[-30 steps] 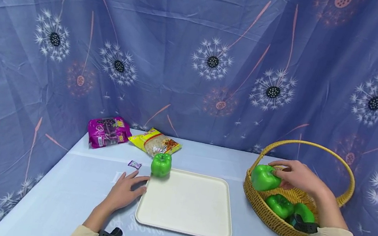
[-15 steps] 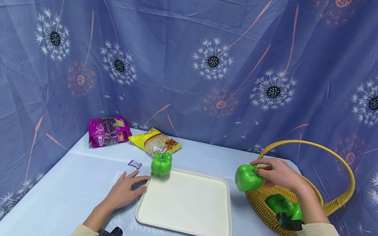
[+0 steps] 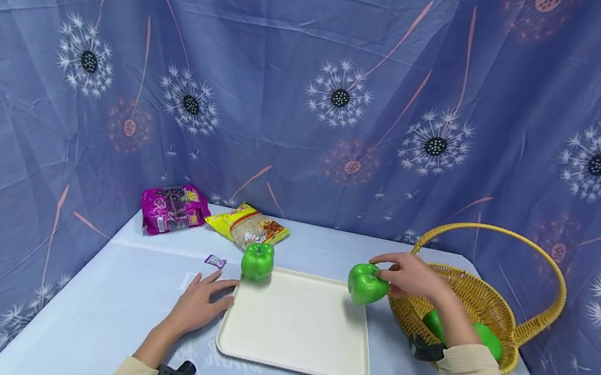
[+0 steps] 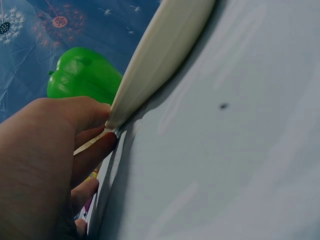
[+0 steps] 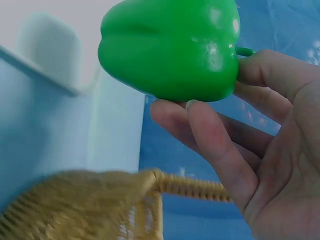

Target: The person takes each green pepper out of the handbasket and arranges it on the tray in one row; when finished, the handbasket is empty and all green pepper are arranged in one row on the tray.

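My right hand (image 3: 407,276) pinches a green bell pepper (image 3: 367,284) near its stem and holds it above the tray's back right corner. In the right wrist view, thumb and fingers press the stem end of that same pepper (image 5: 170,50). My left hand (image 3: 201,304) lies on the table, relaxed fingers spread, thumb and index tips touching the left edge of the cream tray (image 3: 297,323). Another green bell pepper (image 3: 257,261) stands upright at the tray's back left corner. In the left wrist view the fingertips meet the tray rim (image 4: 160,55).
A wicker basket (image 3: 494,294) with a tall handle stands at the right, green peppers (image 3: 487,340) inside, partly hidden by the right forearm. Behind the tray lie a purple snack bag (image 3: 173,210), a yellow snack bag (image 3: 248,226) and a small purple wrapped candy (image 3: 215,261).
The right hand has carried the green bell pepper leftward from over the basket to above the tray's back right corner. My left hand has stayed in place.
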`<state>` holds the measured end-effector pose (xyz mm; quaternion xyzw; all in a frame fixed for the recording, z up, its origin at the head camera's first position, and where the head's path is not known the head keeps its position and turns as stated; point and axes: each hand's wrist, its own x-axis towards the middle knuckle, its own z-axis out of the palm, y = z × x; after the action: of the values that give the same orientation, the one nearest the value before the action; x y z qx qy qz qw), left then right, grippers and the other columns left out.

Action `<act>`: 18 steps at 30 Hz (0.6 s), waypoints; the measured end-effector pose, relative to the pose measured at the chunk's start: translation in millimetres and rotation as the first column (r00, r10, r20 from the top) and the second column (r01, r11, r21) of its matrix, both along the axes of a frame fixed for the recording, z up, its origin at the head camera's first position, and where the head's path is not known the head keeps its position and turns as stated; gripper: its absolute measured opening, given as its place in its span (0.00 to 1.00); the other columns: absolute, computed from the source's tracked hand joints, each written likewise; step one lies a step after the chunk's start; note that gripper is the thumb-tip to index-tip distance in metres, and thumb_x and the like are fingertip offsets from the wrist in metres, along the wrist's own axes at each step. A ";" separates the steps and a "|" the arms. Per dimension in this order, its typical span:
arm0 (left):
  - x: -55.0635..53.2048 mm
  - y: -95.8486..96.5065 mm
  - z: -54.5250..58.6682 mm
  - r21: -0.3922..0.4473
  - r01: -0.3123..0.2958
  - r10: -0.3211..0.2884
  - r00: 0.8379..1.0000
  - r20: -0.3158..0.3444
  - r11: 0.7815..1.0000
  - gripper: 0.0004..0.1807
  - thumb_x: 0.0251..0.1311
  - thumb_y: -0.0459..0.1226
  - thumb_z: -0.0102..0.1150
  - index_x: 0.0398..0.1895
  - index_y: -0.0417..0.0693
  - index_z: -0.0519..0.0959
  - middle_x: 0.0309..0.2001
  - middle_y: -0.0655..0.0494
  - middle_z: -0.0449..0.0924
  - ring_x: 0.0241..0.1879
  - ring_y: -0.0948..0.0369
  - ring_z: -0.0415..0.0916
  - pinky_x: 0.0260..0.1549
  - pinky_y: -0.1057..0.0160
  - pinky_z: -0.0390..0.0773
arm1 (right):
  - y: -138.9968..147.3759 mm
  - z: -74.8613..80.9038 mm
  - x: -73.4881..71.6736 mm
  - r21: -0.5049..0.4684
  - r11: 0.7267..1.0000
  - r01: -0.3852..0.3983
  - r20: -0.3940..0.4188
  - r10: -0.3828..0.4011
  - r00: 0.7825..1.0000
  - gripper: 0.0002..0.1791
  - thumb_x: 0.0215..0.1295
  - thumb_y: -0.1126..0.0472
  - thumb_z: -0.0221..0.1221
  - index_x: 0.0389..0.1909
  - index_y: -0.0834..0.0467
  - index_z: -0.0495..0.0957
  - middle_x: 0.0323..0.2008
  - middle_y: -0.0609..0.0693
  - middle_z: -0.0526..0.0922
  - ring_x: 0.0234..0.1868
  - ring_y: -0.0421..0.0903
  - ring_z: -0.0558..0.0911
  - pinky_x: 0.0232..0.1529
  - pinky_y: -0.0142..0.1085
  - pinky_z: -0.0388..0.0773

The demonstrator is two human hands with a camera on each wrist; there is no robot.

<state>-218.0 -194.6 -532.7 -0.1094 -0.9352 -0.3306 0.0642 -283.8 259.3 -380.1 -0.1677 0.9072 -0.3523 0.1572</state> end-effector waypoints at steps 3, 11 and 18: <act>-0.1 0.0 -0.2 -0.005 -0.006 0.006 1.000 -0.001 1.000 0.21 0.63 0.47 0.59 0.59 0.57 0.78 0.62 0.47 0.73 0.69 0.47 0.56 0.69 0.42 0.38 | -10.1 -6.6 -3.1 -0.006 1.000 -0.001 0.005 0.001 1.000 0.19 0.67 0.60 0.57 0.58 0.53 0.77 0.29 0.54 0.83 0.24 0.54 0.82 0.25 0.48 0.84; 1.0 0.9 1.9 -0.001 -0.004 0.004 1.000 0.005 1.000 0.21 0.63 0.46 0.59 0.59 0.57 0.78 0.61 0.47 0.73 0.69 0.47 0.56 0.69 0.41 0.37 | -34.2 -21.6 -10.5 0.013 1.000 -0.022 -0.002 0.022 1.000 0.19 0.67 0.58 0.58 0.59 0.52 0.77 0.30 0.51 0.84 0.26 0.55 0.84 0.23 0.40 0.84; 0.7 0.6 1.6 -0.002 0.000 0.000 1.000 -0.010 1.000 0.21 0.63 0.47 0.59 0.59 0.57 0.78 0.61 0.46 0.73 0.69 0.46 0.56 0.69 0.41 0.39 | -56.9 -31.8 -15.8 -0.027 0.999 -0.036 0.003 0.037 0.999 0.19 0.67 0.57 0.58 0.59 0.50 0.77 0.26 0.51 0.84 0.28 0.60 0.84 0.24 0.43 0.84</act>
<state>-217.3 -194.0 -531.0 -0.1111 -0.9352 -0.3291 0.0685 -299.6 202.5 -411.9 -0.1858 0.8989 -0.3620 0.1627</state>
